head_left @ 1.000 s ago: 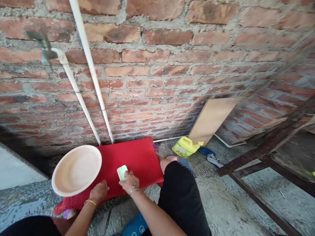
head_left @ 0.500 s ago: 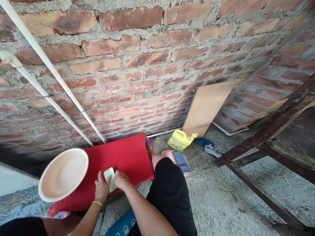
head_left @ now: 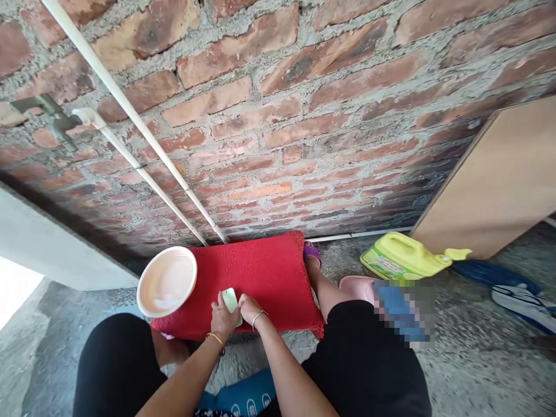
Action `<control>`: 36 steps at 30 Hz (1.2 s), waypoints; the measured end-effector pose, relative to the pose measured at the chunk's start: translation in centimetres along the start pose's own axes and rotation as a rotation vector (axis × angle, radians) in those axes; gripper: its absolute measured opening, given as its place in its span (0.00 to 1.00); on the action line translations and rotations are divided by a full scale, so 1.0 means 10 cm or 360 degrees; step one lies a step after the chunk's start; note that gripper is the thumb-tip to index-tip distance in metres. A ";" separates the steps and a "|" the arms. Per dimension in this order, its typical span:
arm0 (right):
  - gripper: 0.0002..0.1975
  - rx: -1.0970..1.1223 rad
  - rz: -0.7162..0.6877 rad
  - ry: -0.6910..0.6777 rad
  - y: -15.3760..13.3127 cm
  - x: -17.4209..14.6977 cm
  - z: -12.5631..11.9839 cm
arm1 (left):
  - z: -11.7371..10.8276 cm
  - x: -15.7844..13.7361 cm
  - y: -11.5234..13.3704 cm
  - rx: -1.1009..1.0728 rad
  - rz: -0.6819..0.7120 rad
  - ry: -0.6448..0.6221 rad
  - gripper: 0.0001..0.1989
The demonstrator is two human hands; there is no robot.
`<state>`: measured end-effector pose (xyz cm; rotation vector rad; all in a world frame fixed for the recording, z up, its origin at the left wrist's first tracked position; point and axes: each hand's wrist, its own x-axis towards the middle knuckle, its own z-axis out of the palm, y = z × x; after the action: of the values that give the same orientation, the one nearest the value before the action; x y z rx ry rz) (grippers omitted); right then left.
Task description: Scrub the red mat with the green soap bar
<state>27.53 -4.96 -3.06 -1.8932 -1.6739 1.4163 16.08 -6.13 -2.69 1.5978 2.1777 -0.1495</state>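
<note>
A flat, pale green rectangular piece (head_left: 230,298) with rounded corners and small holes near its upper end is held low over a red cloth (head_left: 264,272). My left hand (head_left: 223,318) grips it from the left, thumb across its face. Closed fingers of my right hand (head_left: 251,310) meet its right edge; my own hand hides the fingertips. The cloth covers a low, bench-like surface between my knees. On its left end stands a cream plastic basin (head_left: 145,298), with a pale patch at its bottom that I cannot make out.
White pipes (head_left: 167,159) run down the brick wall (head_left: 278,104), one from a tap (head_left: 61,121). To the right are a yellow jug (head_left: 397,255), a leaning board (head_left: 499,179), a pink slipper (head_left: 358,285) and other footwear (head_left: 521,301). A pale slab (head_left: 73,243) stands left.
My view has turned left and dipped, bringing the tap and my left knee into sight. Both hands still hold the pale green piece, with the left hand now covering more of its lower part.
</note>
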 end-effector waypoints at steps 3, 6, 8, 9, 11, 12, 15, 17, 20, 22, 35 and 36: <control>0.12 0.0031 0.0018 -0.0027 0.00 0.02 0.01 | 0.03 0.02 -0.01 -0.0051 -0.0018 -0.0022 0.39; 0.11 0.0071 0.0022 -0.0049 -0.02 0.02 0.00 | 0.02 0.06 -0.05 -0.0132 -0.0009 -0.0011 0.39; 0.12 0.0088 0.0048 -0.0032 -0.01 0.02 -0.03 | -0.05 0.11 -0.08 -0.0145 -0.0023 0.0041 0.37; 0.14 0.0092 0.0071 -0.0010 -0.01 0.01 -0.06 | -0.11 0.16 -0.09 -0.0130 -0.0040 0.0088 0.36; 0.17 0.0090 0.0144 0.0046 0.02 0.01 -0.11 | -0.27 0.27 -0.10 -0.0084 -0.0069 0.0202 0.34; 0.17 0.0086 0.0186 0.0070 0.03 0.00 -0.14 | -0.35 0.33 -0.10 -0.0064 -0.0079 0.0259 0.33; 0.18 0.0073 0.0302 0.0116 0.04 -0.02 -0.19 | -0.59 0.54 -0.04 -0.0039 -0.0159 0.0353 0.30; 0.18 0.0061 0.0338 0.0130 0.03 -0.02 -0.20 | -0.66 0.64 0.04 -0.0040 -0.0277 0.0340 0.27; 0.18 0.0048 0.0358 0.0130 0.02 -0.04 -0.19 | -0.57 0.68 0.26 -0.0044 -0.0414 0.0304 0.25; 0.17 0.0059 0.0366 0.0125 0.02 -0.04 -0.18 | -0.41 0.62 0.42 -0.0021 -0.0315 0.0289 0.26; 0.13 0.0169 0.0483 0.0148 0.19 0.03 -0.18 | -0.72 0.94 0.43 -0.0031 -0.0265 0.0273 0.23; 0.13 0.0152 0.0489 0.0149 0.18 0.02 -0.19 | -0.69 0.95 0.49 -0.0028 -0.0269 0.0275 0.23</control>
<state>30.07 -4.57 -3.53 -2.1950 -1.2902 1.4574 16.42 6.11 0.49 1.4640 2.4392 -0.0443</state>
